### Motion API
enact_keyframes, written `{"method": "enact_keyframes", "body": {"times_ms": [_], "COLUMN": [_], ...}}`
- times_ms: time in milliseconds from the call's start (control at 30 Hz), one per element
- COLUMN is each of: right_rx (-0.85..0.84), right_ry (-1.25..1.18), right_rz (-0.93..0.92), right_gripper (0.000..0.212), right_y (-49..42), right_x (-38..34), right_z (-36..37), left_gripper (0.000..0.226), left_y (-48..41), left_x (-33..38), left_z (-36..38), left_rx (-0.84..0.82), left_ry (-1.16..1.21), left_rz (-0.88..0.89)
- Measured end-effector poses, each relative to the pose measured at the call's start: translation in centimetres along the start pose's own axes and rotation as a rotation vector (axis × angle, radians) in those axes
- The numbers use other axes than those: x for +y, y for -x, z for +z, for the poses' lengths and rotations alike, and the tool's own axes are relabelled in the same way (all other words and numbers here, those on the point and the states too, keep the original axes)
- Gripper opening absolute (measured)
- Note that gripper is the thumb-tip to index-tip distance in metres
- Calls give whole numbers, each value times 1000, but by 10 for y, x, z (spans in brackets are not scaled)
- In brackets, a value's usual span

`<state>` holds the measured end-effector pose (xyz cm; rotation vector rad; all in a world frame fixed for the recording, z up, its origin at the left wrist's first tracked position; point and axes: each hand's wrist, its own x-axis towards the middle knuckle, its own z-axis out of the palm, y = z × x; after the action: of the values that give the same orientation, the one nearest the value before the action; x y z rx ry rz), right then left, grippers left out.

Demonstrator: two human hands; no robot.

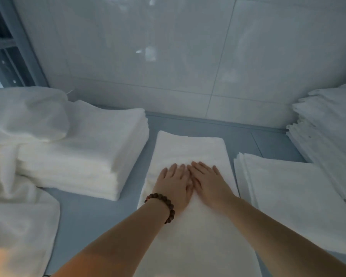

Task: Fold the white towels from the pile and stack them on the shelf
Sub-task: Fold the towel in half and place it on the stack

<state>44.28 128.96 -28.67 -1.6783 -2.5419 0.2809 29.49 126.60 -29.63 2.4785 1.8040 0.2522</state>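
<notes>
A long white towel (188,148), folded into a narrow strip, lies lengthwise on the grey shelf surface (92,212) in front of me. My left hand (173,185), with a brown bead bracelet at the wrist, presses flat on its middle. My right hand (210,181) lies flat beside it, fingers straight, the two hands touching side by side. A stack of folded white towels (84,156) stands to the left of the strip. Loose unfolded towels (18,196) are heaped at the far left.
A low stack of flat white cloths (300,198) lies to the right, with a taller stack (332,128) behind it at the right edge. A glossy white tiled wall (168,56) closes the back. A grey metal frame (10,47) rises at the upper left.
</notes>
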Motion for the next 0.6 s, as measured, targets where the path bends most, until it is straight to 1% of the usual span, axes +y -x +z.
{"method": "enact_keyframes", "body": {"times_ms": [100,233,267,300,367,400,433,533,600], "right_rx": [6,-26,-25,-22,-9,-2,0,-29,-26], "right_ry": [29,126,122,120,126,118,110,106,108], "right_rz": [39,313,325,283,141,103,104,250,369], "right_gripper": [50,57,56,55,53,52,51,57,58], "right_y": [-18,-45,-51,-54,-62,-66,-71,-80,-83], "right_x": [7,13,10,7,7,13,21,47,55], "right_z": [0,-2,0,4,7,7,5,-1,-4], "left_gripper": [60,64,62,60,55,55,56,66,66], "left_y": [-15,-49,-58,-65,-76,-79,-82,-90,-94], "left_x": [-15,-31,-27,-21,-18,-25,-35,-60,-64], "left_z": [12,0,-2,0,8,12,14,14,14], "left_rx": [-82,-80,-76,-71,-70,-72,-73,-85,-66], "left_ry": [-36,-74,-83,-78,-31,-35,-54,-48,-7], "left_rz": [-137,-443,-453,-402,-217,-163,-155,-231,-255]}}
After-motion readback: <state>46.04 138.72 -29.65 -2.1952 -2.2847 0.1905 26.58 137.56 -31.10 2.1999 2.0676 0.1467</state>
